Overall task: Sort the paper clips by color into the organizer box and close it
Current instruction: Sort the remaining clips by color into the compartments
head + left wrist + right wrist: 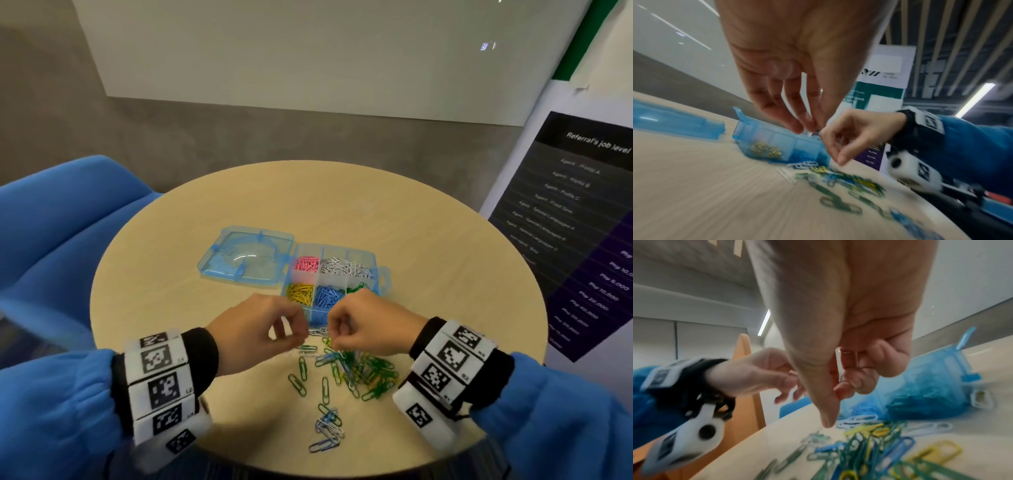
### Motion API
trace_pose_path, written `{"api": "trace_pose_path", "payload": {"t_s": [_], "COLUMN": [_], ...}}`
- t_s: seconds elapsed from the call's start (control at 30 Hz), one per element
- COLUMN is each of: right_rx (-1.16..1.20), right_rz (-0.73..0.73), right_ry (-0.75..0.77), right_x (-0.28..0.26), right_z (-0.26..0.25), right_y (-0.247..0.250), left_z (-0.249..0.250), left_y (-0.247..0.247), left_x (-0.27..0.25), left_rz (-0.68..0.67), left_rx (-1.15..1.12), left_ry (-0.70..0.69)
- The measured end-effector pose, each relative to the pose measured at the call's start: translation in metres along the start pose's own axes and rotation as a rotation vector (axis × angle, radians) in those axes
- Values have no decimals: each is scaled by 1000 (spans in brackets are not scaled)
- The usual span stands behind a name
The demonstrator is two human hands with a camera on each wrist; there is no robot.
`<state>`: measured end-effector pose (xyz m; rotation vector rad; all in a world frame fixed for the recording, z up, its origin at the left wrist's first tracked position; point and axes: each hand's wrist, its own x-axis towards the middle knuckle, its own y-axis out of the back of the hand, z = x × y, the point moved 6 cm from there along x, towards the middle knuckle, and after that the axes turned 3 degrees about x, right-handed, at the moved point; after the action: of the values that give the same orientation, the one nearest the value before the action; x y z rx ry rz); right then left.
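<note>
1. Both hands, left hand (260, 330) and right hand (368, 323), are curling fingertips together above the paper clips (356, 368); whether either is pinching a clip is unclear.
2. The organizer box (334, 281) is sitting open just beyond them; tangled clips are likely lifting together and landing in wrong compartments.

From my remote seat, the organizer box (334, 274) reads as translucent blue plastic, glossy, with frosted whitish dividers inside; its open lid (245, 255) is the same clear blue plastic and throws back a soft sheen. The paper clips (356, 370) look like wire with a smooth coloured coating, shiny where light hits them. My table (239, 212) shows a pale wood-grain surface, matt and smooth. The sleeves (51, 411) are soft blue cloth, slightly fuzzy, with black knit cuffs. The wrist bands (157, 383) are matt white with black printed marker squares.
</note>
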<state>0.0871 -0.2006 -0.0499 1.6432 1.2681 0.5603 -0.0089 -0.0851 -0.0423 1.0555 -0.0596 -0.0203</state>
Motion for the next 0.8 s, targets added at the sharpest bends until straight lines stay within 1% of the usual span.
{"api": "trace_pose_path", "payload": {"t_s": [0.07,0.13,0.23,0.37,0.47,0.53,0.63,0.67,0.7,0.8], "right_rx": [13,-45,-119,-165,-164,-127,2,50,96,162], "right_rz": [13,-3,-34,-29,-36,-35,-19,16,82,348], "right_ry": [2,-4,-22,-18,-27,-36,-51,-48,-47,-91], "right_x": [1,3,4,5,3,2,1,2,3,6], "right_z": [0,-2,-3,-5,-2,2,7,7,7,12], "right_y": [5,1,-10,-16,-17,-16,-6,2,11,42], "left_z": [7,16,31,36,38,38,36,34,32,28], "left_y": [-12,-28,-53,-71,-72,-70,-65,-64,-63,-62], "left_x": [-12,-22,-31,-30,-25,-24,-23,-23,-22,-22], "left_rz": [-105,-191,-254,-278,-255,-253,-254,-252,-254,-290], "left_rx": [107,181,222,276,281,271,274,284,309,404], "left_ry": [10,2,-71,-98,-119,-116,-102,-90,-76,-44]}}
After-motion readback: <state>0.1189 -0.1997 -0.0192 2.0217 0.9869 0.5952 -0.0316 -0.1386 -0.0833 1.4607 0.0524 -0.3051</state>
